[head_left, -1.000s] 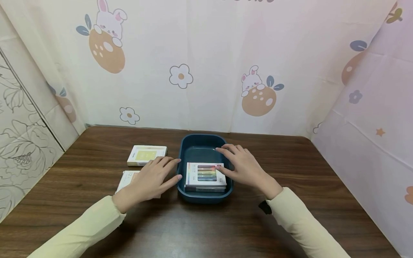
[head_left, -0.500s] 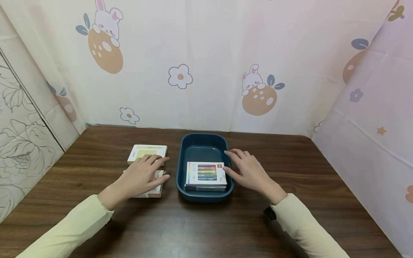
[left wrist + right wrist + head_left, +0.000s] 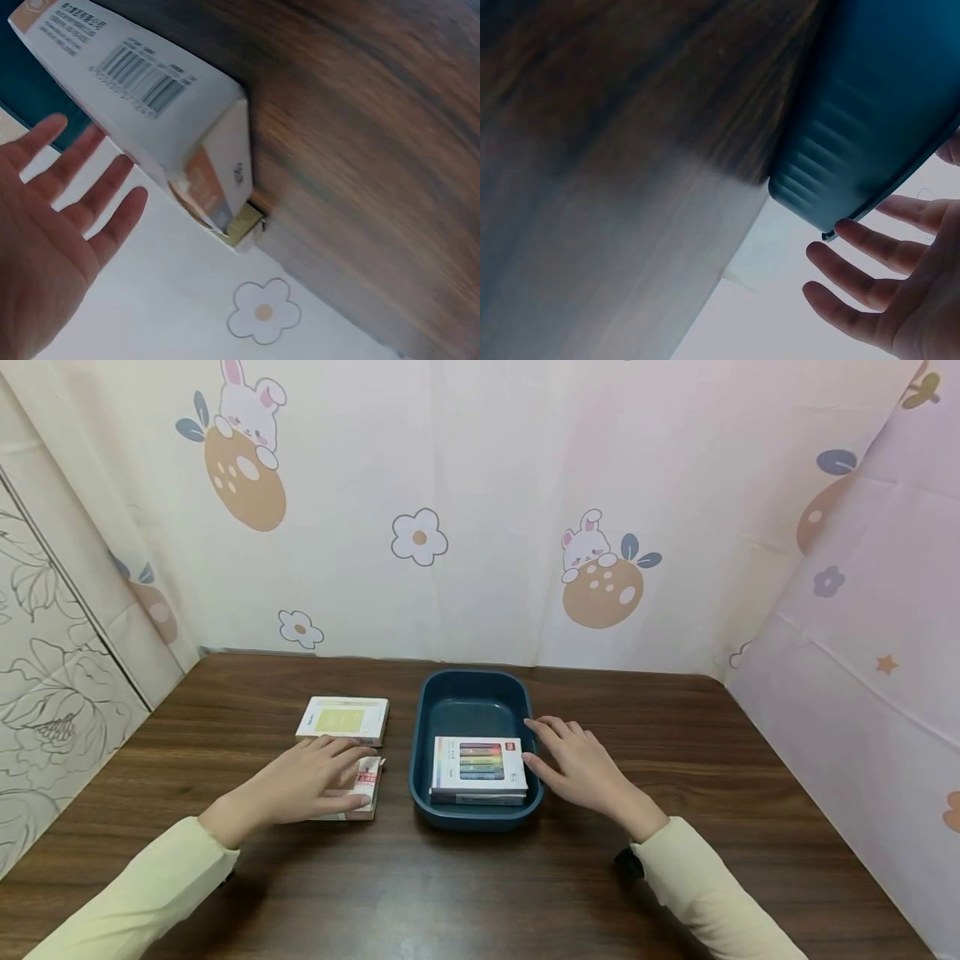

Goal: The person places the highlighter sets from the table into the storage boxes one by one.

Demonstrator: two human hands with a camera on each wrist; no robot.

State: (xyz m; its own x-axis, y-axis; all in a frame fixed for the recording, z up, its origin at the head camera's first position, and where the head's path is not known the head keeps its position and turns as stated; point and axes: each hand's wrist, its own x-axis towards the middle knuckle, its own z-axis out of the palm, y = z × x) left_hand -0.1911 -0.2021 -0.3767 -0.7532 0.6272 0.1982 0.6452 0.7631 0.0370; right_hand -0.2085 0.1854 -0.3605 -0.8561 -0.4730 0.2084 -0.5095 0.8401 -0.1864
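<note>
Since a second ago your left hand [image 3: 303, 781] has moved away from the left rim of the dark blue, rounded-rectangular plastic tray [image 3: 472, 718] and is now over the white-and-peach cardboard box with red print [image 3: 365, 793]; your right hand [image 3: 577, 768] has backed off slightly, from above the tray to its right rim. Boxes and tray look unmoved. Step in hand, my read: left-hand reach for that white-and-peach box, which lies flat on the dark brown wood-grain table [image 3: 465, 893] left of the tray, on your near side. Left grip is wide, fingers spread and loosely bent, holding nothing. Right is the same, fingers loose at the rim, no hold on it. A pick-up from here would call for thumb on the near edge, fingers on the far edge, then a squeeze. Beyond that box, also on the table, is a white cardboard box with a yellow-green panel [image 3: 340, 720], untouched. Tray: a white cardboard box with a window showing coloured sticks [image 3: 480, 764] lies flat in the near half; far half shows bare floor. Your hand blocks the view, so I can't tell if your left fingertips touch their box.
</note>
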